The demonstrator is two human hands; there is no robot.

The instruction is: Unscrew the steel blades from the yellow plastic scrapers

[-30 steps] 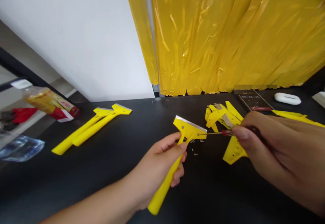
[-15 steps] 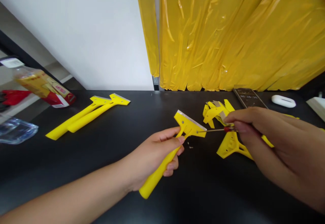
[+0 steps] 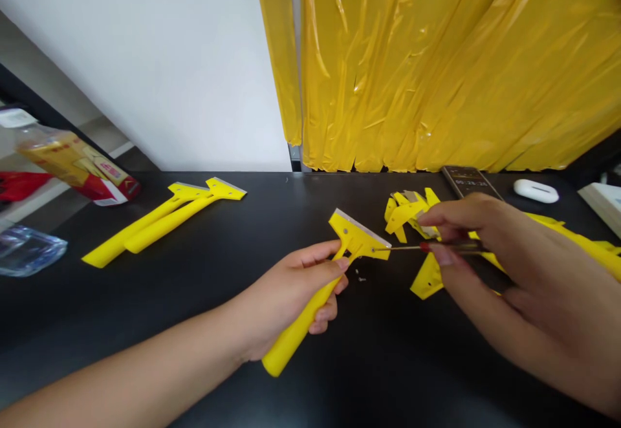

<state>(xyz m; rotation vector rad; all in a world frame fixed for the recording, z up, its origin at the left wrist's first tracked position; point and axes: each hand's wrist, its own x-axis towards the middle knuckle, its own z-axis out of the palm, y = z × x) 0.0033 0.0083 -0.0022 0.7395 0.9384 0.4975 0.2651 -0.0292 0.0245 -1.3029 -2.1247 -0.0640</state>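
Note:
My left hand (image 3: 298,286) is wrapped round the handle of a yellow scraper (image 3: 290,344), its head pointing up and to the right with a metal blade along the edge. Between the thumb and fingers of my right hand (image 3: 514,292) is a screwdriver (image 3: 400,247) with a red handle. Its thin shaft reaches left, and the tip meets the screw at the right side of the scraper's head. A few tiny screws (image 3: 360,278) lie on the black table beneath. Partly behind my right hand rests a loose yellow scraper part (image 3: 427,278).
Two yellow scrapers (image 3: 169,220) lie together at the left. Behind my right hand are a pile of yellow plates (image 3: 405,214), a phone (image 3: 468,182) showing a timer and a white earbud case (image 3: 536,191). A drink bottle (image 3: 80,163) lies tilted far left.
My right hand's fingers have shifted and opened somewhat around the screwdriver, whose tip stays at the same screw. The left hand holds the scraper as before; the whole view has shifted slightly.

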